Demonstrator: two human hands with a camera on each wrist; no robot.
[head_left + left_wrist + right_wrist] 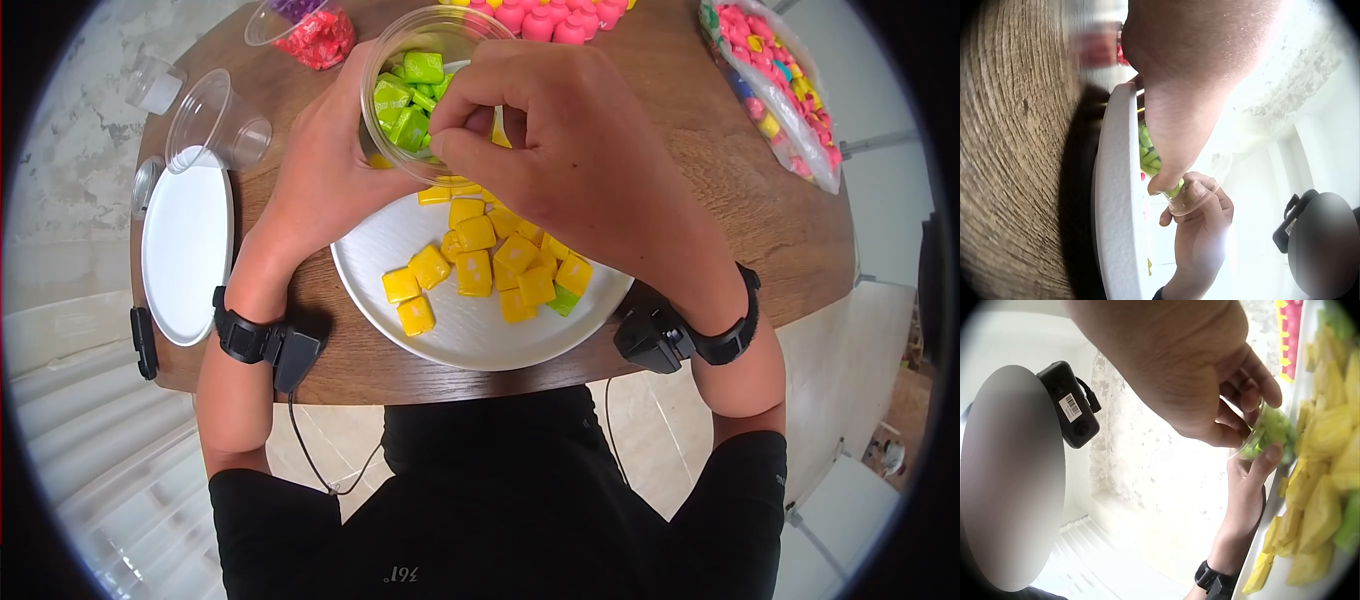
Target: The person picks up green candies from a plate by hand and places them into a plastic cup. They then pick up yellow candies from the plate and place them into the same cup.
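Observation:
My left hand (325, 165) grips a clear plastic cup (440, 28) over the far part of a round white plate (365, 265). Green wrapped candies (408, 128) lie inside the cup. The right hand (590, 140) reaches over the rim, its thumb and fingers bent at the cup's mouth; I cannot tell whether a candy is between the fingertips. In the right wrist view, the left thumb (1269, 455) presses against the cup's side. Yellow wrapped candies (475, 272) are spread in a loose heap on the plate, with a green candy (565, 300) at their right edge.
To the left are a white oval plate (187, 260), a clear cup (215, 125) and a smaller clear container (155, 88). Beyond my left hand is a cup of red and purple pieces (315, 38). Pink bottle-shaped pieces (540, 20) stand behind; a bag of colourful pieces (780, 90) lies right.

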